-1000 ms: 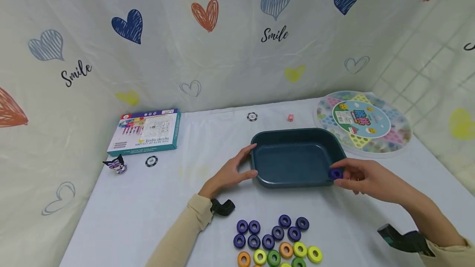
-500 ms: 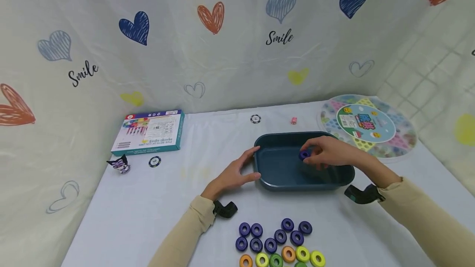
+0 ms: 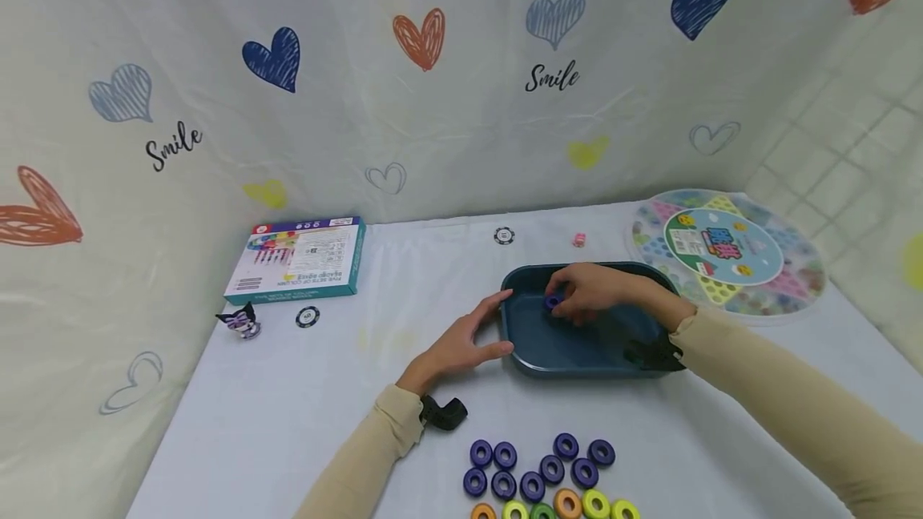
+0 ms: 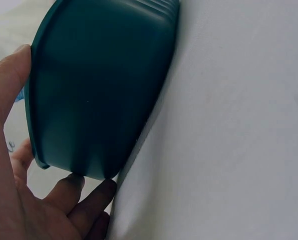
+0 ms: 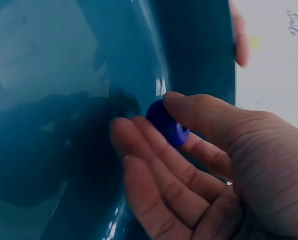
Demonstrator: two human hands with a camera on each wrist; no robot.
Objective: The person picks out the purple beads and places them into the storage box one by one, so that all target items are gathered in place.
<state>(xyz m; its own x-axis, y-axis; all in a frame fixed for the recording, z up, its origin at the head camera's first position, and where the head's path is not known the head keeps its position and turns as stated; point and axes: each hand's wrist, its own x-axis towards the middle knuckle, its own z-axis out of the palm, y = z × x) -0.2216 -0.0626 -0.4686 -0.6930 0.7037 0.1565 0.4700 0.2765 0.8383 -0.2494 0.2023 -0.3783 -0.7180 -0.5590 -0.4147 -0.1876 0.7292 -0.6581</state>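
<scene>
The right hand (image 3: 586, 295) reaches inside the tray, its thumb and fingertips pinching a purple ring (image 5: 163, 125), while the other fingers lie loosely bent beside it. The ring is over the left part of the tray's floor, near the far wall; whether it touches the floor I cannot tell. It is tipped in the grip, and in the right wrist view its hole opens to the lower right, toward the palm. The blue-green tray (image 3: 570, 355) lies flat on the worktop (image 3: 288, 415), its long axis running left to right across the person's front and its open side up. At its short left end, the left hand (image 3: 457, 343) is spread, thumb toward the near corner and index finger toward the far one, fingertips touching the outer wall. Nearer the person, nine purple rings (image 3: 532, 487) lie flat with their holes facing up, and just below them a row of orange, yellow and green rings (image 3: 567, 503) is cut by the frame edge. Behind the tray's right end lies a round game board (image 3: 786, 251); well to the left rests a flat box (image 3: 296, 263), with a small figurine (image 3: 241, 322) and a chip (image 3: 307, 316) near it.
</scene>
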